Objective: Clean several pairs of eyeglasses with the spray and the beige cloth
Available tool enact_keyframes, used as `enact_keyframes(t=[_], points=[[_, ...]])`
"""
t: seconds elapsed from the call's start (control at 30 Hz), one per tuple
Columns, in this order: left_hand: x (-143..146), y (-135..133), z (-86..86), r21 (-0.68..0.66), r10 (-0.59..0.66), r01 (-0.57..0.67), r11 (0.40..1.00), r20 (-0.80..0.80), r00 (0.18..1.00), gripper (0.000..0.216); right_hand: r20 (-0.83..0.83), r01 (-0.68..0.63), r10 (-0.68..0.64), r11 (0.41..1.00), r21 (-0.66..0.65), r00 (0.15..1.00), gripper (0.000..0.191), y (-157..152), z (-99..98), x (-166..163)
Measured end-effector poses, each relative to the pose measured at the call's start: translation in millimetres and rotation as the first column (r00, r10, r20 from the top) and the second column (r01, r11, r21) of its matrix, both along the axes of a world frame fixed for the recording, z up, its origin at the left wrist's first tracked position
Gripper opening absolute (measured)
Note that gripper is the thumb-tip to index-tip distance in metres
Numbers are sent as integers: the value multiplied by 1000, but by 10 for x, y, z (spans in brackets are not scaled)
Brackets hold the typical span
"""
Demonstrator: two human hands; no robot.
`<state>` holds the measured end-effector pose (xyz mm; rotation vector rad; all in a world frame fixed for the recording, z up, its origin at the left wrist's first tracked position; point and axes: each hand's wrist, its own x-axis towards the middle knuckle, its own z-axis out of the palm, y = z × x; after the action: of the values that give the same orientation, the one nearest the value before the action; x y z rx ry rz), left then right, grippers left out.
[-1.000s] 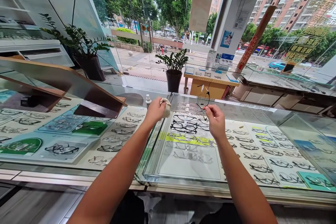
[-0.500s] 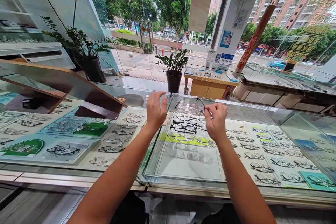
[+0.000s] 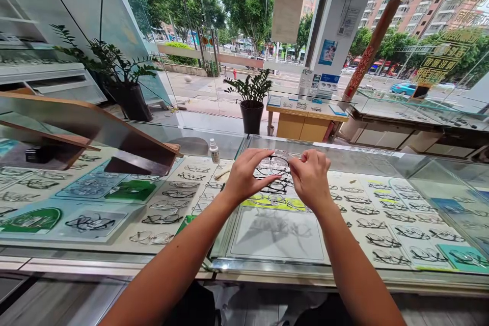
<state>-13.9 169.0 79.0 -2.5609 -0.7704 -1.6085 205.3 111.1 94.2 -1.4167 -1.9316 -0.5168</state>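
Thin, dark-rimmed, rounded glasses

We record the left hand and the right hand above the counter, one pair of eyeglasses between them, with rows of spectacle frames lying in the counter below and out to both sides. Left of the left hand we log a bottle on the counter, a cloth just before it, and a stand farther left. Behind the counter we note a middle potted plant, another potted plant to its left, a cabinet to its right, and trees beyond.
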Motion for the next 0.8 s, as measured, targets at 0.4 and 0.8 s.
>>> enact_keyframes(t=[0.4,0.8], points=[[90,-176,64,-4,-97,99,995,147,984,59,-148,-77,95,989,126,984,12,-114,34,-36],[56,-169,32,-137,-40,90,986,332,942,59,-432,-160,221,972,173,875,61,-44,22,-28]])
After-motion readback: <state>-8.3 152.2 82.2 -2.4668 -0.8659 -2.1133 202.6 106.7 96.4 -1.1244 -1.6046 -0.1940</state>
